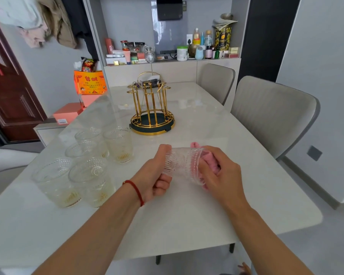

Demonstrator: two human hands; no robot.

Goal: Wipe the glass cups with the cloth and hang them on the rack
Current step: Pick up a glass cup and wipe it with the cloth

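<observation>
A: Five glass cups [91,155] are standing upright in a cluster on the left part of the white table [187,219]. Where is the sixth?

B: The held cup [184,165] is lying on its side above the table, between both hands. The left hand [157,175] is curling its fingers round the base end, with a red string bracelet [136,192] sitting on that wrist.

A: And the cloth?

B: The pink cloth [209,161] is filling the cup's mouth. The right hand [218,171] is gripping it there, fingers bent round the bunched fabric and touching the rim.

A: Is anything hanging on the rack?

B: The gold rack [152,108] is standing farther back near the table's middle, well apart from the hands, its pegs bare.

A: What else is showing?

B: Two grey chairs [270,114] are sitting along the right side.
</observation>
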